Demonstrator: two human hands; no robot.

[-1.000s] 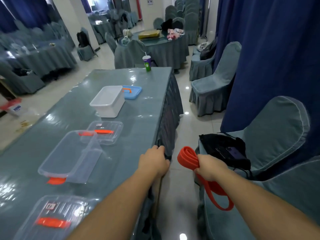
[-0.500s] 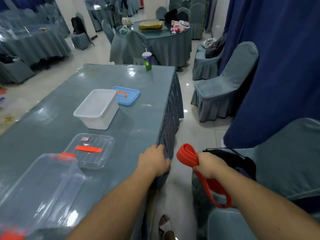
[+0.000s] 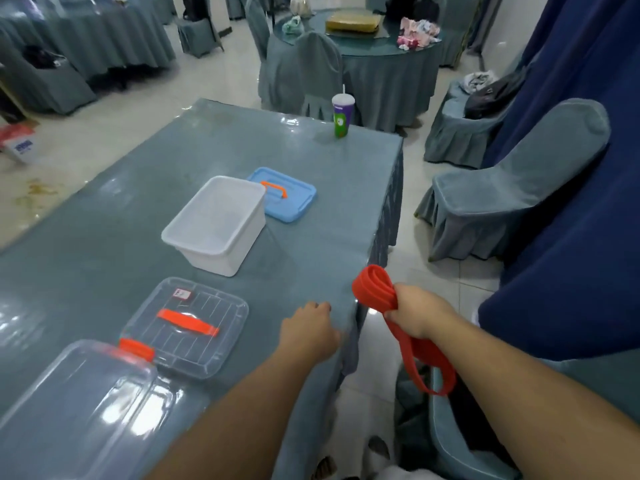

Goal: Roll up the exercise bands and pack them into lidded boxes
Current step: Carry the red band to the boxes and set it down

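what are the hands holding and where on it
The right hand grips the red band around its middle, coiled end above the fist, a loop hanging below. The left hand holds nothing; it rests on the table edge.

banquet hall, skirted tables (image 3: pixel 388 209), covered chairs (image 3: pixel 512 188)
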